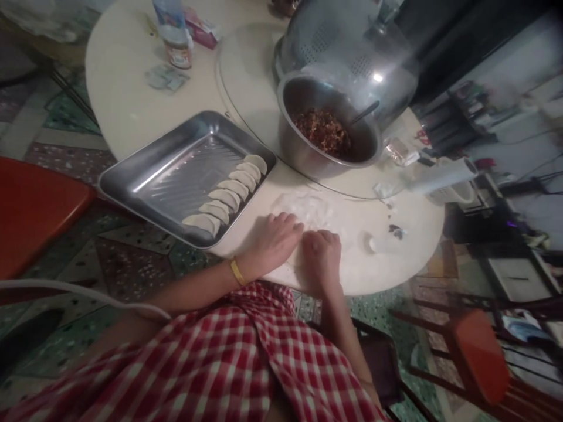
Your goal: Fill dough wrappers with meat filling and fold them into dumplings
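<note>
Head view: the left hand (280, 237) and right hand (323, 252) curl over the table (396, 258), undersides hidden; I cannot tell whether either grasps anything. Blurred white powder (308, 206) lies at twelve o'clock, long axis roughly ten to four. Dumplings (233, 187) at ten o'clock line up toward one.

Shows, on the far left of the table (118, 111), a labelled jar (178, 54) near a pink box (201, 30), with pale flat packets (166, 79) just in front. Takes in a whitish roll (444, 176) toward the right, an orange seat (39, 214) at left, an orange chair (479, 354) at lower right, and speckled floor (132, 269) below.
</note>
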Demonstrator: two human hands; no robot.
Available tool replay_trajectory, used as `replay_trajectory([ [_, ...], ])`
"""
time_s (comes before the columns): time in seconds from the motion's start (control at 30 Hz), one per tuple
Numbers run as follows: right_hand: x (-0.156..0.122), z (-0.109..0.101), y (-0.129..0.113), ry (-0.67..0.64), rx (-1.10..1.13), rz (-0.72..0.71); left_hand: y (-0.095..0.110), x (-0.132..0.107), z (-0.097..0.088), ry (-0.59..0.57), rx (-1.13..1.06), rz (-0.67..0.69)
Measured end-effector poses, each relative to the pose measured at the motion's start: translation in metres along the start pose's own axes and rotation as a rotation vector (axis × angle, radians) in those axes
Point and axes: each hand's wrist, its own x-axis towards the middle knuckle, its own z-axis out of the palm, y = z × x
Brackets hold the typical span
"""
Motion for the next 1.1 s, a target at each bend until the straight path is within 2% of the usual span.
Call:
replay_trajectory([
  [0.13, 0.0, 0.004, 0.003, 0.047, -0.021, -0.007, -0.001, -0.001, 0.003, 0.019, -0.051, 0.021],
  [0.37, -0.003, 0.004, 0.001, 0.047, -0.084, -0.005, -0.001, 0.0, 0.002, 0.021, -0.078, 0.011],
  [0.6, -0.004, 0.007, -0.005, 0.071, -0.07, -0.003, -0.005, 0.001, 0.011, 0.044, -0.056, 0.024],
  [0.8, 0.002, 0.01, -0.006, 0.074, -0.012, 0.03, -0.008, 0.003, 0.001, 0.015, -0.044, 0.045],
  [0.9, 0.003, 0.008, -0.006, 0.065, 0.01, 0.047, -0.015, 0.006, 0.001, -0.004, -0.055, 0.048],
  [1.0, 0.002, 0.003, -0.006, 0.063, 0.042, 0.04, -0.026, 0.011, 0.01, -0.016, -0.087, 0.067],
  [1.1, -0.003, -0.001, -0.006, 0.091, 0.115, -0.013, -0.036, 0.014, 0.02, 0.026, -0.184, 0.109],
])
